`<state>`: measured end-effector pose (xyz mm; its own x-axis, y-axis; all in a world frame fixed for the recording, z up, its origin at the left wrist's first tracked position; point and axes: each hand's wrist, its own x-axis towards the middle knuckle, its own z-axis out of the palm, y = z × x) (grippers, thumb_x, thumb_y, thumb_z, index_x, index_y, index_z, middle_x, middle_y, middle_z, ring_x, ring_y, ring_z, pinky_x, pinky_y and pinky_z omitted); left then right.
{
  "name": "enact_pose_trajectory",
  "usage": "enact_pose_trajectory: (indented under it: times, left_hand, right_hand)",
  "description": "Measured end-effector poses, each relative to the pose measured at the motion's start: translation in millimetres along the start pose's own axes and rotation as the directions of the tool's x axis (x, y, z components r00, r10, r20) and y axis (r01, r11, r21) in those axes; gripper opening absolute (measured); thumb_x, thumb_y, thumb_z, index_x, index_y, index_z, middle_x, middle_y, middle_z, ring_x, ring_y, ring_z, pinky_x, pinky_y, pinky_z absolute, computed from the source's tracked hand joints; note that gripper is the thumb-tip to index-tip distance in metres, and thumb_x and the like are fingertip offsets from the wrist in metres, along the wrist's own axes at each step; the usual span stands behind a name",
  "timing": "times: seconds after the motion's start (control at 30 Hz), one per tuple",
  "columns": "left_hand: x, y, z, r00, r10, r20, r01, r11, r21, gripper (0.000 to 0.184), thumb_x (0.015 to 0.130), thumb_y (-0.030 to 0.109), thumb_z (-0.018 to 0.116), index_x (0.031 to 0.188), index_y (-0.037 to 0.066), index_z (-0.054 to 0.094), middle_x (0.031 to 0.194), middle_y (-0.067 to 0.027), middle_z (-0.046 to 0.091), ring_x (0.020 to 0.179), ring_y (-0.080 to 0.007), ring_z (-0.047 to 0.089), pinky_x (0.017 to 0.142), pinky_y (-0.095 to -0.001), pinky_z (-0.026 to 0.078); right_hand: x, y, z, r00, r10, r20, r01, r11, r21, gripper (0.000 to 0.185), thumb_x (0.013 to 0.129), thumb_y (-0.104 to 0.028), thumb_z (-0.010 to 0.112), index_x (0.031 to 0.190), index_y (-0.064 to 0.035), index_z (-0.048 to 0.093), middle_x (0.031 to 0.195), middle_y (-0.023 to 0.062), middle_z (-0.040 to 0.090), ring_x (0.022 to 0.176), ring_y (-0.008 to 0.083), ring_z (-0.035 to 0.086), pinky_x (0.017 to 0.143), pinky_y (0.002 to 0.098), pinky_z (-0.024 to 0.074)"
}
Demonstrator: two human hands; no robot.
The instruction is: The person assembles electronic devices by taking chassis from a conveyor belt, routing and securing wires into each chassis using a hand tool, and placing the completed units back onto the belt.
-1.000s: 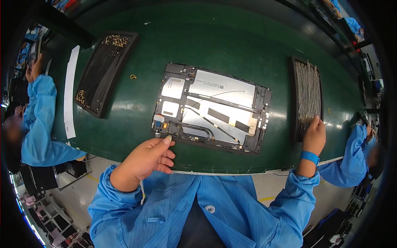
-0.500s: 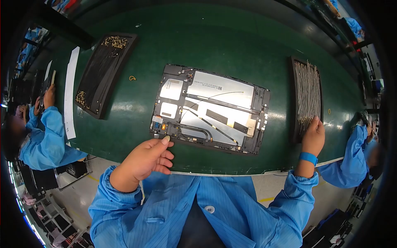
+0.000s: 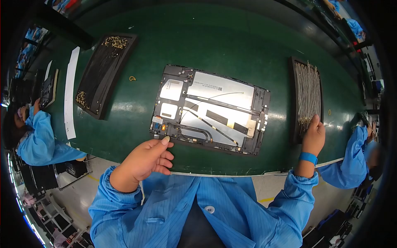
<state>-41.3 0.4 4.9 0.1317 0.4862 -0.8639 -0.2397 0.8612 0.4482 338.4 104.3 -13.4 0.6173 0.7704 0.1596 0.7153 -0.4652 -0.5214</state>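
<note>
An opened tablet [image 3: 219,103] lies on the green table, its silver inner plate and black ribbon cables showing. My left hand [image 3: 147,159] is at its lower left corner; the thumb presses on the edge and the other fingers curl below, the index finger hidden. Over at the right, a dark tray [image 3: 294,124] carries a dense bundle of thin grey cables [image 3: 307,93]. My right hand [image 3: 314,138], with a blue wristband, is closed at the lower ends of these cables; the fingertips are pinched together there, and the strands between them are too fine to see clearly.
A second dark tray [image 3: 101,78] at the left holds black cables with gold ends. Near it lie a small yellow loop [image 3: 132,78] and a long white paper strip [image 3: 71,95]. People in blue sit at the left [image 3: 45,136] and right [image 3: 347,157].
Both my hands and the tablet stay practically where they were. The person at the left has lowered an arm, and a dark panel now stands at that person's hand.
</note>
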Motion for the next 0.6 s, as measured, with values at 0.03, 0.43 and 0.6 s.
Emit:
enact_pose_trajectory:
  times: [0.03, 0.43, 0.6]
  left_hand:
    - [0.3, 0.2, 0.1, 1.000, 0.003, 0.000, -0.003, 1.000, -0.003, 0.044, 0.082, 0.037, 0.045, 0.101, -0.002, 0.043, 0.074, -0.0068, 0.050, 0.061, -0.0135, 0.052, 0.053, -0.0279, 0.049]
    - [0.7, 1.2, -0.6, 1.000, -0.010, 0.007, 0.010, 1.000, -0.022, 0.042, 0.082, 0.036, 0.045, 0.100, -0.002, 0.044, 0.073, -0.0070, 0.050, 0.061, -0.0139, 0.053, 0.053, -0.0284, 0.049]
    - [0.9, 0.1, -0.2, 1.000, -0.006, 0.002, 0.006, 1.000, -0.019, 0.041, 0.083, 0.036, 0.045, 0.099, -0.002, 0.044, 0.072, -0.0067, 0.050, 0.060, -0.0138, 0.053, 0.053, -0.0285, 0.049]
  right_hand:
    - [-0.1, -1.5, -0.3, 1.000, 0.002, -0.014, -0.002, 1.000, 0.020, 0.046, 0.080, -0.042, 0.046, 0.082, 0.0028, 0.056, 0.072, 0.0136, 0.057, 0.068, 0.0201, 0.053, 0.066, 0.0295, 0.0411]
    - [0.3, 0.3, -0.1, 0.995, 0.045, -0.087, -0.034, 0.991, 0.127, 0.047, 0.080, -0.042, 0.046, 0.080, 0.0030, 0.056, 0.071, 0.0109, 0.057, 0.066, 0.0171, 0.052, 0.064, 0.0281, 0.0410]
    - [-0.2, 4.0, 0.9, 0.994, 0.041, -0.102, -0.025, 0.989, 0.149, 0.047, 0.080, -0.042, 0.045, 0.081, 0.0033, 0.056, 0.073, 0.0117, 0.057, 0.067, 0.0179, 0.052, 0.065, 0.0285, 0.0408]
